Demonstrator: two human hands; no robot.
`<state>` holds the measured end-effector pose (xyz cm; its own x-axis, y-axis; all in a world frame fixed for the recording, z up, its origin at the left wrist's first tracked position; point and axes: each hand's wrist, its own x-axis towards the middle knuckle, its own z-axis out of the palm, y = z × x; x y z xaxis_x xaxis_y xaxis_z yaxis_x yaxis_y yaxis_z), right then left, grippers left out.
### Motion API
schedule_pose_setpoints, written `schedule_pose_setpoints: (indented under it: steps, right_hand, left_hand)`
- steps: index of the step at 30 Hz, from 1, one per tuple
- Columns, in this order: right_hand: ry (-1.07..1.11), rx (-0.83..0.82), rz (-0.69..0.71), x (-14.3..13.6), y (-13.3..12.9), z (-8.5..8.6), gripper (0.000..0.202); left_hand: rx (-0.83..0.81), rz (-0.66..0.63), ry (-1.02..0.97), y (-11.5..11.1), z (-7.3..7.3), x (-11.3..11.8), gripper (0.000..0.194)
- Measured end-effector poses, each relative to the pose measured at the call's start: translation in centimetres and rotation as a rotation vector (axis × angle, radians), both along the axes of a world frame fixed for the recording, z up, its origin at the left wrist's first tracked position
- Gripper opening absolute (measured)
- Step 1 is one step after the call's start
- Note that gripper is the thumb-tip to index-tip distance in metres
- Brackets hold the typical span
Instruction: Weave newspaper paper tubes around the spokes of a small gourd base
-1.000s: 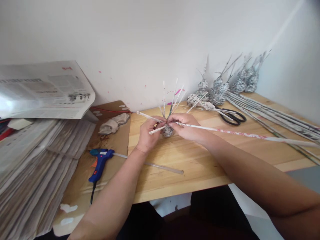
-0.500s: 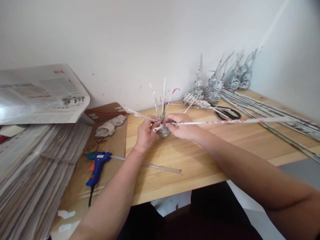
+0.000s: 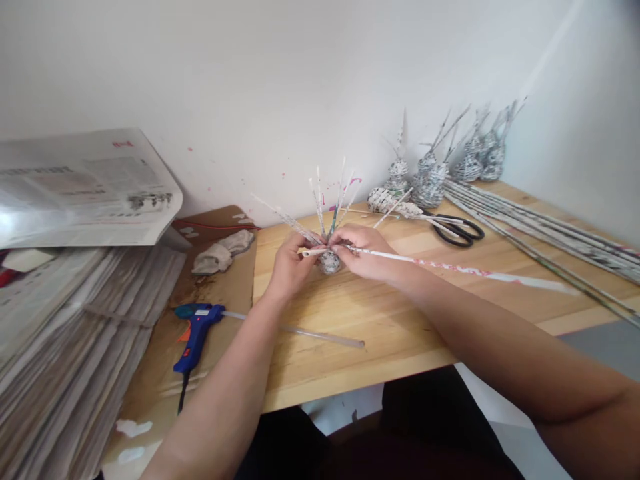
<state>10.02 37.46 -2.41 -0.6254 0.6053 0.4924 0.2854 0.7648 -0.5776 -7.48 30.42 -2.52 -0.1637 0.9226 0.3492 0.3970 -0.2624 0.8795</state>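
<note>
Between my hands is a small round woven newspaper piece [image 3: 330, 263], with several paper spokes [image 3: 320, 200] fanning up from it. My left hand [image 3: 293, 263] is closed at its left side, gripping the woven piece near the base of the spokes. A long rolled paper tube [image 3: 440, 266], white with red print, runs across the top of the weave and out to the right. My right hand [image 3: 363, 250] pinches that tube close to the spokes. The tube's short hollow end pokes out by my left hand. Fingertips partly hide the weave.
On cardboard at left lie a blue glue gun [image 3: 197, 337] with a long glue stick and a crumpled glove [image 3: 220, 253]. Stacked newspapers [image 3: 100, 333] stand beside it. At right are black scissors [image 3: 457, 230], loose paper tubes [image 3: 540, 227] and finished woven pieces [image 3: 430, 177] against the wall.
The long tube's far end has swung down toward me. The spokes and woven piece have turned and tilted slightly, showing more of the round base. Both hands keep their grip.
</note>
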Motion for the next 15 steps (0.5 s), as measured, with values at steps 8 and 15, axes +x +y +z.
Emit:
schedule_pose_setpoints:
  steps: [8, 15]
  right_hand:
    - [0.034, -0.071, -0.049, -0.2, -0.3, 0.1, 0.009]
    - [0.061, -0.235, -0.072, -0.2, -0.7, 0.3, 0.008]
  left_hand:
    - [-0.022, -0.162, -0.185, 0.8, -1.2, -0.1, 0.02]
    - [-0.037, -0.121, -0.215, 0.6, -0.7, -0.1, 0.016]
